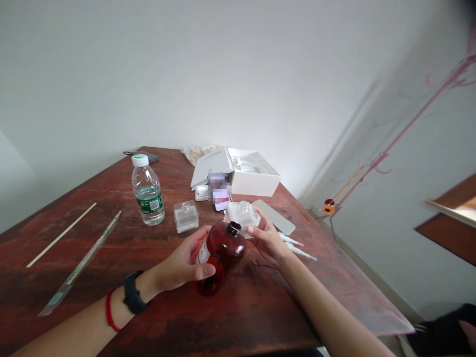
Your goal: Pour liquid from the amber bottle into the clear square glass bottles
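Note:
My left hand (183,263) is wrapped round an amber-brown bottle (227,248), which is tilted, with its dark open neck towards the upper right and a white label partly under my fingers. Close by on the right, my right hand (270,241) grips a squat frosted square glass container (242,214) with a rounded knob on top. A similar square glass container (186,217) stands on the table to the left. A clear plastic water bottle (148,196) with a green label and white cap is upright beyond my left hand.
The dark red wooden table (111,248) holds a bare wooden stick (61,235) and a wrapped one (82,265). Behind lie a phone (220,193), a white earbud case (201,192) and an open white box (256,181). White-tipped droppers (297,248) lie right. A pink coat rack (405,129) leans across the right.

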